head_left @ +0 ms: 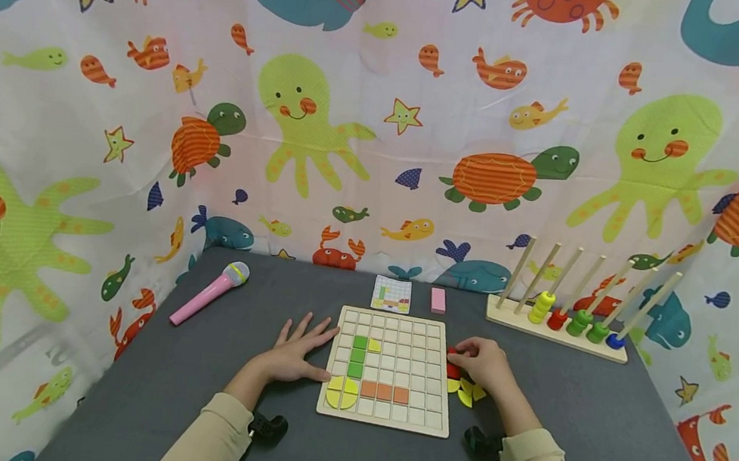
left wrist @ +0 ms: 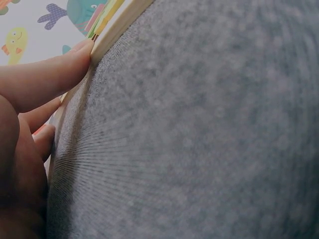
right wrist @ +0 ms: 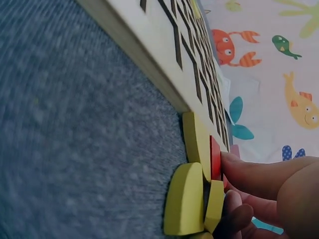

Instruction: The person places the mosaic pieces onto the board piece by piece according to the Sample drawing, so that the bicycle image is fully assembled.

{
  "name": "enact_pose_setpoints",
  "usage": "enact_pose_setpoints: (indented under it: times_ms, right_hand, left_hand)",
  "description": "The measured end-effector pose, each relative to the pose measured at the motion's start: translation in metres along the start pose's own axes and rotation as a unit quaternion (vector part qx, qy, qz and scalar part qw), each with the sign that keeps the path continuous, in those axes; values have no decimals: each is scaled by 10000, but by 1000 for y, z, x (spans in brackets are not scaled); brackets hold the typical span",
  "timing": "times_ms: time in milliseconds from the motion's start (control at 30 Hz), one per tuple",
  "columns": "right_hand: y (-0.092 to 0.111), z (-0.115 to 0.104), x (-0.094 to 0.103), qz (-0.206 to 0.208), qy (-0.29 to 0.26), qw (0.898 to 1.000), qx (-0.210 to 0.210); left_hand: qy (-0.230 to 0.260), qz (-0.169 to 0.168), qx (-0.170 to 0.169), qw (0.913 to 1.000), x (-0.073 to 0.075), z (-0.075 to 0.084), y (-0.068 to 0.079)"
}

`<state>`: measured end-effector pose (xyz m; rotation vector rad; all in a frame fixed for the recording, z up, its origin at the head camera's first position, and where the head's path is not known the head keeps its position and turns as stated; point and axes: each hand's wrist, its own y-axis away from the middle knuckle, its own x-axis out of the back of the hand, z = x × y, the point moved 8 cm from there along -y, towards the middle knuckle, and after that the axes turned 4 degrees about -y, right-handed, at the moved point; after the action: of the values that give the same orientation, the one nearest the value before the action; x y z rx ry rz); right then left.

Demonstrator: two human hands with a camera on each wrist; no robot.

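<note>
A wooden grid board (head_left: 423,358) lies on the dark table. On it are green squares (head_left: 357,358), a small yellow piece (head_left: 374,346), a row of orange squares (head_left: 384,392) and yellow quarter-circles (head_left: 342,392) forming a disc. My left hand (head_left: 292,357) rests with spread fingers at the board's left side, its thumb touching the edge. Beside the right edge, my right hand (head_left: 483,361) pinches a red block among the red blocks (head_left: 452,371); its fingertips are partly hidden. Loose yellow quarter-circle pieces (right wrist: 184,199) lie just below that hand.
Behind the board lie a pattern card (head_left: 393,294) and a pink block (head_left: 438,300). A pink toy microphone (head_left: 212,292) is at the back left. At the back right stands a wooden peg rack (head_left: 556,332) with coloured rings. A sea-animal curtain (head_left: 370,223) hangs behind the table.
</note>
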<state>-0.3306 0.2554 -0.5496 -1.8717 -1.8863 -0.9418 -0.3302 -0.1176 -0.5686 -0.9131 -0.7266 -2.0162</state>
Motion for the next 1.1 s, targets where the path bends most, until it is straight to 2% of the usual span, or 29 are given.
enact_pose_setpoints:
  times_ms: [433, 867, 1100]
  right_hand:
    - [-5, 6, 0, 71, -71, 9996, -281]
    - [6, -11, 8, 125, -507, 9983, 263]
    - [15, -27, 8, 26, -763, 9966, 316]
  left_hand:
    - [55, 13, 12, 10000, 1, 0, 1]
    - [33, 34, -32, 10000, 0, 1, 2]
    - [50, 34, -59, 10000, 0, 0, 1]
